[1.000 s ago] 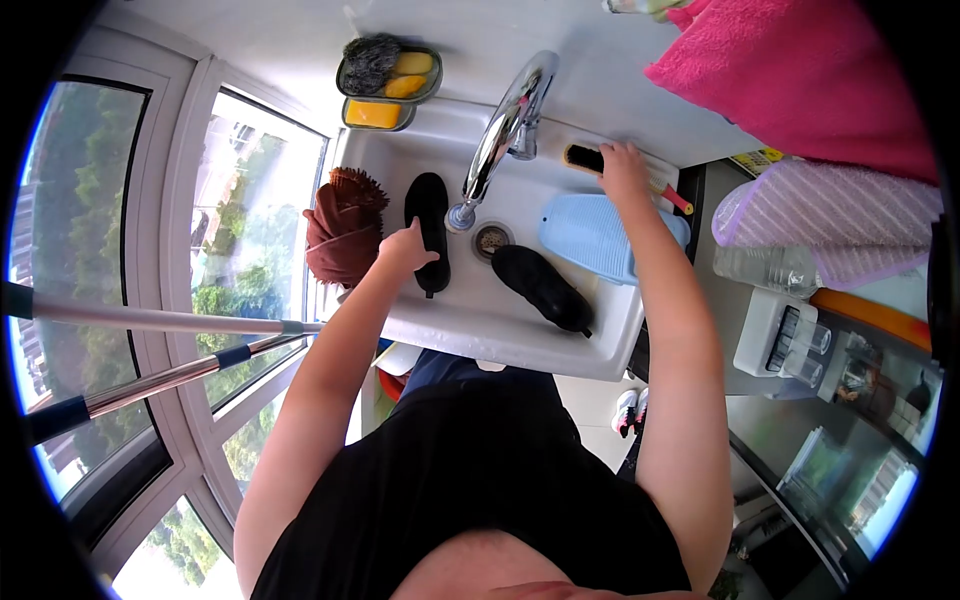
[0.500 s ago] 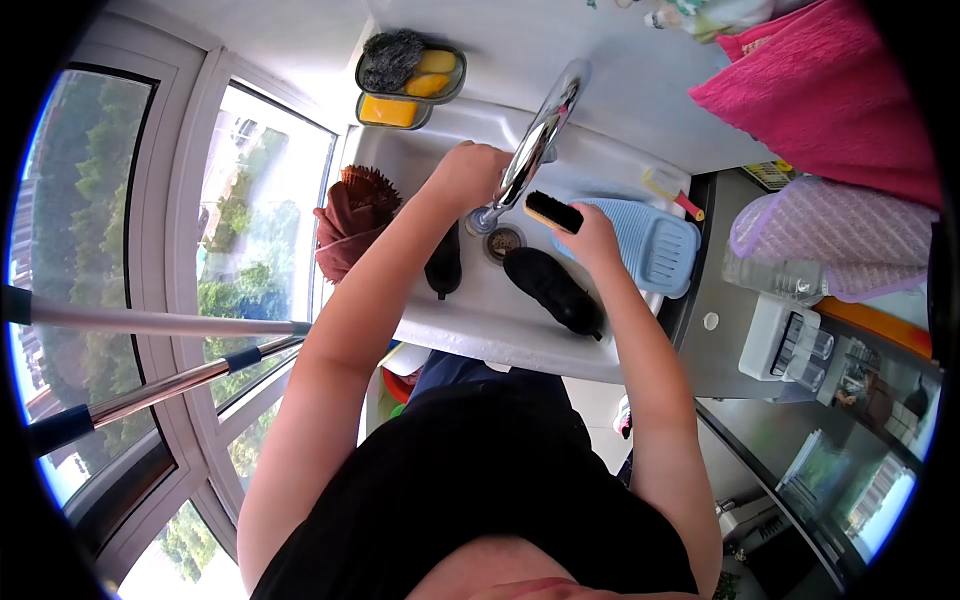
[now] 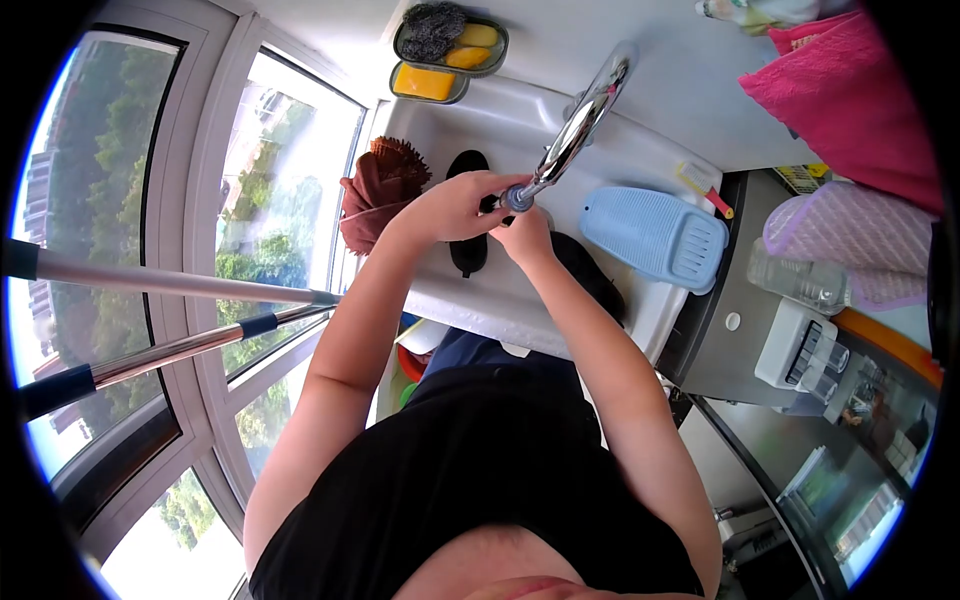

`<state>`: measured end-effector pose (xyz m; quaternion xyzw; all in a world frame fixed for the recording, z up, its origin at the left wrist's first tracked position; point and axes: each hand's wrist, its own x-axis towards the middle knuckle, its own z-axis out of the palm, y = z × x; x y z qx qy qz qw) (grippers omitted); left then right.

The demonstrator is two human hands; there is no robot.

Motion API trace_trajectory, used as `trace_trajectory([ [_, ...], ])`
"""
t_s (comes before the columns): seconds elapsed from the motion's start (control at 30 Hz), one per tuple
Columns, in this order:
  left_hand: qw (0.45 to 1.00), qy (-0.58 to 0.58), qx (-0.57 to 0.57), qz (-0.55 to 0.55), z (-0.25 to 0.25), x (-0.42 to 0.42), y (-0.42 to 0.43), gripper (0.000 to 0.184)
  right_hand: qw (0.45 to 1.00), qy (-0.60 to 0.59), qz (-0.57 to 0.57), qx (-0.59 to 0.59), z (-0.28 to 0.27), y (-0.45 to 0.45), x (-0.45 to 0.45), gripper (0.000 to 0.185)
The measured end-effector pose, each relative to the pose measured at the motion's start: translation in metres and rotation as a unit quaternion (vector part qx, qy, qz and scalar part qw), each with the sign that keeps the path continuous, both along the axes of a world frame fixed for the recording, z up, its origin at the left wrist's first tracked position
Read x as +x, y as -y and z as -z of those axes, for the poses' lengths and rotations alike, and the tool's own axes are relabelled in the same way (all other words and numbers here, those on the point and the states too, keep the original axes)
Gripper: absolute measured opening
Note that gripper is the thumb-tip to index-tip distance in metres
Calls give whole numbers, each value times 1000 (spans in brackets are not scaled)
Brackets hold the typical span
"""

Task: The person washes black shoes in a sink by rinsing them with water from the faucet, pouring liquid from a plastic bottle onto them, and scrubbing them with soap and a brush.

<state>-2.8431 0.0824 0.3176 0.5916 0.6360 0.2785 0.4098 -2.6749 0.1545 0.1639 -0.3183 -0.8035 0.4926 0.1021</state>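
My left hand (image 3: 455,207) reaches in from the left beside the chrome faucet (image 3: 585,115), thumb and forefinger apart near the spout's tip. Just below the spout, my right hand (image 3: 524,238) is closed on a black-bristled brush (image 3: 490,204), which the fingers mostly hide. One black shoe (image 3: 468,257) lies in the white sink (image 3: 470,305), partly behind my left hand. Another black shoe (image 3: 590,272) lies to the right, partly covered by my right forearm. No water stream can be made out.
A blue washboard (image 3: 640,235) rests at the sink's right side, near a red-handled brush (image 3: 718,203). Brown cloth (image 3: 375,205) hangs over the left rim. Soap dishes (image 3: 460,92) are at the back left. Two poles (image 3: 180,280) cross the window side. Pink towel (image 3: 850,95) hangs right.
My right hand picked up the brush from the sink's back right and brought it left beneath the spout. My left hand left the left shoe and moved up to the spout. The view shifted.
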Motion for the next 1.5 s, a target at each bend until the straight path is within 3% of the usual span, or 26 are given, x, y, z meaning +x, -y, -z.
trace_trajectory([
  [0.2, 999, 10, 21, 23, 6, 3, -8, 55, 996, -49, 75, 24, 36, 11, -28, 59],
  [0.33, 999, -14, 21, 43, 6, 2, -9, 54, 994, -41, 89, -47, -14, 10, -8, 52],
  [0.4, 999, 4, 9, 42, 7, 1, -10, 53, 993, -45, 97, -43, -3, 12, -1, 49],
  [0.63, 998, -3, 21, 55, 29, -2, -10, 53, 994, -20, 101, 34, -50, -2, 49, 48],
  [0.87, 998, 3, 44, 47, 32, 1, -11, 51, 993, -41, 112, 11, -59, -12, 98, 52],
  [1.0, 998, 23, 41, 48, 37, 13, -13, 51, 995, -28, 89, 47, -47, -12, 63, 48],
  [1.13, 996, 13, 67, 58, 31, 28, -19, 51, 997, 4, 68, -36, -31, -18, 42, 44],
  [1.2, 997, -32, 49, 54, 24, 36, -20, 52, 997, 0, 61, -54, -20, -20, 53, 43],
  [1.27, 998, -34, 20, 50, 13, 39, -22, 54, 970, 140, -2, 197, -13, -29, 77, 43],
  [1.33, 985, -87, 147, 32, 17, 27, -19, 58, 968, 160, -20, 191, -21, -32, 87, 43],
  [1.37, 981, -145, 124, -22, -1, 12, -33, 61, 967, 154, -6, 201, -28, -37, 101, 45],
  [1.47, 950, -228, 200, -70, 18, 13, -64, 48, 970, 135, 25, 203, -58, -47, 128, 48],
  [1.5, 939, -242, 229, -89, 25, 14, -66, 38, 982, 124, 33, 141, -61, -44, 126, 48],
])
